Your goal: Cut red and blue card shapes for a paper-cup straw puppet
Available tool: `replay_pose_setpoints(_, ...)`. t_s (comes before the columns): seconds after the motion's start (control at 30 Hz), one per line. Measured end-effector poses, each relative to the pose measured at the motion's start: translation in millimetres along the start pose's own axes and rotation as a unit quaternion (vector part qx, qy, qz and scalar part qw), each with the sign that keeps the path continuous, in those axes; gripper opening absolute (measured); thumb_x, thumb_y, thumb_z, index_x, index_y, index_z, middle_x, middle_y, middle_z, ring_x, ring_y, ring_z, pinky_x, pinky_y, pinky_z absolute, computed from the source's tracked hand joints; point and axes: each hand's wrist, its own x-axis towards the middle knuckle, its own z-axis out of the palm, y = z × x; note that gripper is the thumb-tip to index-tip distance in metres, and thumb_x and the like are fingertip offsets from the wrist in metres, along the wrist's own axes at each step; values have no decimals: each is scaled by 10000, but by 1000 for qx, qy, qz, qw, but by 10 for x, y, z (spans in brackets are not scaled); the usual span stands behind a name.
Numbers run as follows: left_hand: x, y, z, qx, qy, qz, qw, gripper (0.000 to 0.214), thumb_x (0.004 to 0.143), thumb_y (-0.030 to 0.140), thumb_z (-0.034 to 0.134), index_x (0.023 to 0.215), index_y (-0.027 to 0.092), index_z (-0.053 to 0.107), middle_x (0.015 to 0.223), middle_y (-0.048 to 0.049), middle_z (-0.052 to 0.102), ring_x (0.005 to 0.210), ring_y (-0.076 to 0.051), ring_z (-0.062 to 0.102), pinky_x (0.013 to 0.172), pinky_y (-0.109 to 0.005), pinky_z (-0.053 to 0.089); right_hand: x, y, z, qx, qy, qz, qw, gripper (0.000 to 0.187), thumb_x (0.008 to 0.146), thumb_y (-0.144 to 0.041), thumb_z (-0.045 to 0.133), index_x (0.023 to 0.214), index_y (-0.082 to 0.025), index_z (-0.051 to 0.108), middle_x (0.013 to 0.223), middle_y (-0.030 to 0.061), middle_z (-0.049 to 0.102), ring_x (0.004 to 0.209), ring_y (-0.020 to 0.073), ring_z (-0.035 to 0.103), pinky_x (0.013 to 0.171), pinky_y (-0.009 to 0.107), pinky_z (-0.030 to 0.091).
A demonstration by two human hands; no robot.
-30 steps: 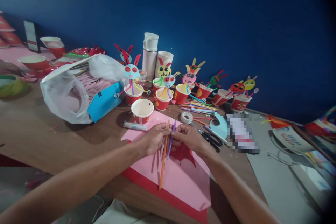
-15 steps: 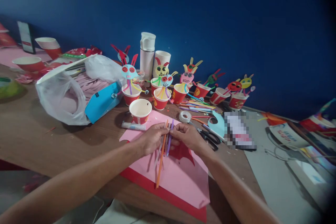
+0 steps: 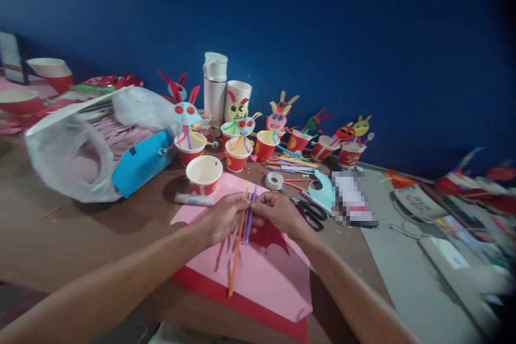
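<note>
My left hand (image 3: 223,219) and my right hand (image 3: 278,212) meet above a pink paper sheet (image 3: 258,290), pinching a bunch of drinking straws (image 3: 238,242) between them. An orange straw hangs longest, with a purple one and a pale one beside it. A red paper cutout (image 3: 268,237) lies on the pink sheet beneath my right hand, partly hidden by it. A red sheet (image 3: 201,284) shows under the pink sheet's near edge.
Paper cups with paper-faced straw figures (image 3: 242,142) line the wooden table's back. Nearby are an empty cup (image 3: 203,174), glue stick (image 3: 193,199), tape roll (image 3: 274,180), scissors (image 3: 311,215), loose straws (image 3: 290,164), and a plastic bag (image 3: 68,158).
My hands and the straws stay in about the same grip. The whole scene has shifted left in the picture as my head turned.
</note>
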Motion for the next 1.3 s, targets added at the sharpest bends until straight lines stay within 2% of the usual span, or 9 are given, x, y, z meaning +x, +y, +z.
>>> replay_pose_setpoints(0.4, 72, -67, -66, 16, -28, 11, 999, 40, 762, 182, 508, 765, 143, 500, 689, -66, 630, 666, -210, 629, 623, -332, 478, 2, 30, 7, 10, 12, 1, 1000, 231, 704, -346, 583, 593, -158, 507, 514, -51, 451, 463, 64, 380, 420, 172, 283)
replay_pose_setpoints(0.6, 74, -79, -79, 14, -31, 29, 999, 61, 736, 163, 525, 784, 129, 541, 689, -64, 628, 641, -188, 616, 628, -312, 477, -79, -77, -55, 42, -16, -6, 999, 172, 709, -309, 575, 627, -168, 523, 540, -43, 491, 482, 79, 439, 460, 186, 333)
replay_pose_setpoints(0.77, 14, -36, -48, 14, -32, -9, 999, 125, 743, 188, 494, 852, 136, 529, 671, -52, 600, 570, -180, 585, 558, -335, 471, -219, -275, -509, 86, -34, -30, 995, 98, 734, -269, 540, 725, -172, 546, 624, -18, 585, 551, 97, 515, 538, 204, 390)
replay_pose_setpoints(0.9, -23, -13, -20, 25, -18, 8, 999, 99, 752, 178, 471, 832, 140, 517, 613, 5, 519, 454, -93, 464, 472, -261, 433, -267, -265, -1048, -44, 91, -34, 994, 121, 766, -300, 500, 791, -187, 536, 688, 1, 634, 594, 128, 566, 566, 227, 414)
replay_pose_setpoints(0.93, -30, -10, -8, 26, -13, 5, 1000, 99, 755, 179, 463, 830, 142, 515, 594, 17, 495, 434, -80, 428, 454, -249, 421, -258, -238, -1160, -117, 132, -34, 984, 125, 764, -299, 498, 811, -193, 544, 676, -2, 637, 605, 138, 574, 569, 230, 414)
replay_pose_setpoints(1.0, -41, -6, 20, 26, -1, -4, 1000, 103, 754, 175, 448, 827, 143, 513, 562, 33, 455, 413, -67, 378, 430, -233, 400, -209, -168, -1318, -304, 201, -30, 931, 193, 776, -302, 477, 924, -219, 569, 712, 4, 655, 632, 156, 581, 572, 242, 401)
replay_pose_setpoints(1.07, -48, -8, 42, 27, 7, -6, 1000, 105, 751, 172, 441, 823, 143, 512, 549, 40, 431, 408, -63, 354, 421, -222, 384, -125, -89, -1374, -461, 223, -34, 858, 225, 779, -278, 466, 959, -241, 596, 777, 21, 670, 676, 175, 583, 586, 258, 385)
replay_pose_setpoints(1.1, -48, -10, 47, 27, 6, -4, 1000, 108, 752, 177, 442, 827, 144, 513, 552, 41, 426, 410, -63, 351, 421, -221, 381, -72, -47, -1369, -497, 221, -40, 838, 225, 773, -253, 470, 942, -239, 617, 824, 36, 671, 724, 187, 583, 607, 266, 381)
replay_pose_setpoints(1.3, -37, -16, -1, 19, -42, 3, 999, 133, 762, 216, 476, 861, 141, 522, 599, 35, 424, 449, -67, 372, 450, -231, 390, 243, 187, -1200, -528, 198, -81, 822, 194, 751, -182, 509, 848, -206, 676, 888, 75, 663, 896, 219, 543, 787, 308, 341)
